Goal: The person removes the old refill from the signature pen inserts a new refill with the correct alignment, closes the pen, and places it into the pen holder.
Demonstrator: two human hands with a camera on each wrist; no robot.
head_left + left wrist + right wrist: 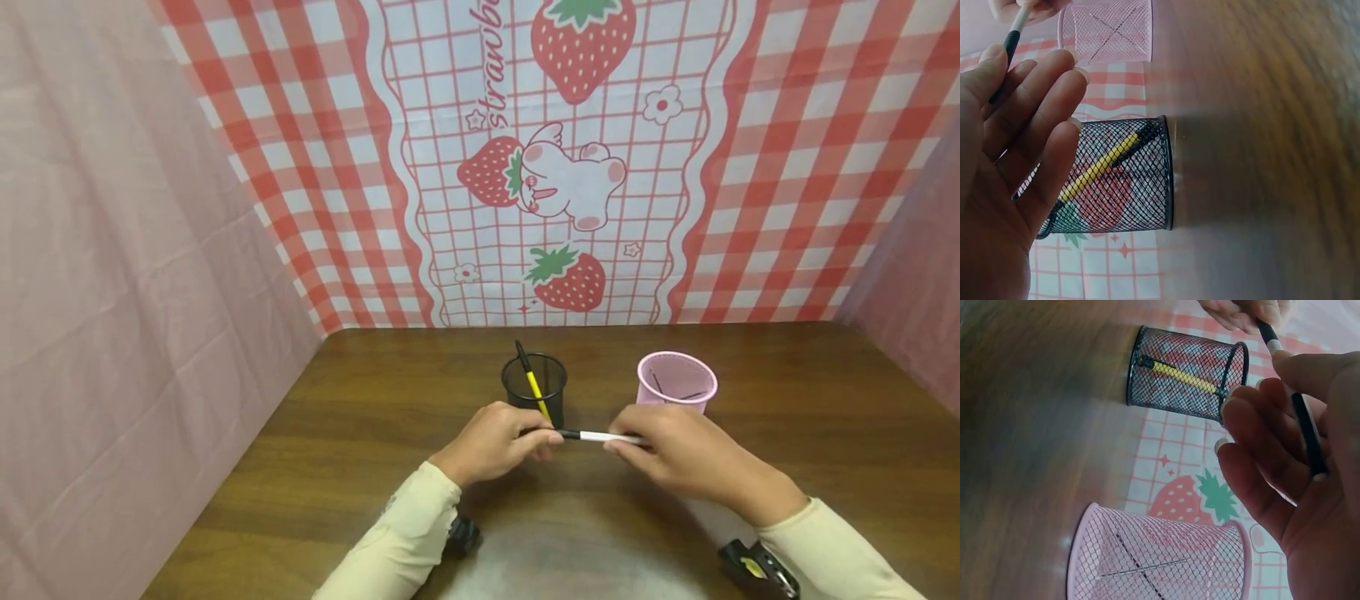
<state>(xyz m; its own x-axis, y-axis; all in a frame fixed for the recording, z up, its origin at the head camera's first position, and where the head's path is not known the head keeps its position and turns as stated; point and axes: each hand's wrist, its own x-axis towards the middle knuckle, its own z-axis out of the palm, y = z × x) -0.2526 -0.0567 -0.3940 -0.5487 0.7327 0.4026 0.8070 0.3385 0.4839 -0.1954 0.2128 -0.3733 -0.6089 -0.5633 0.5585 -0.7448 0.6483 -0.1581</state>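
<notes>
A black-and-white pen [595, 436] is held level between both hands above the table. My left hand [498, 442] pinches its black end between thumb and index finger; the other fingers are spread in the left wrist view. My right hand [686, 454] grips the opposite part, and a black end runs along the palm [1309, 434] in the right wrist view. Just behind the left hand stands a black mesh cup [555, 379] with a yellow-and-black pen [534, 383] leaning inside. Behind the right hand is a pink mesh cup [678, 379], its lower part hidden by that hand.
Both cups stand upright on the brown wooden table [360, 417]. A red-and-white checked cloth with strawberries [573, 283] hangs at the table's back edge. Pale pink cloth [150, 292] covers the left side, and more hangs at the right.
</notes>
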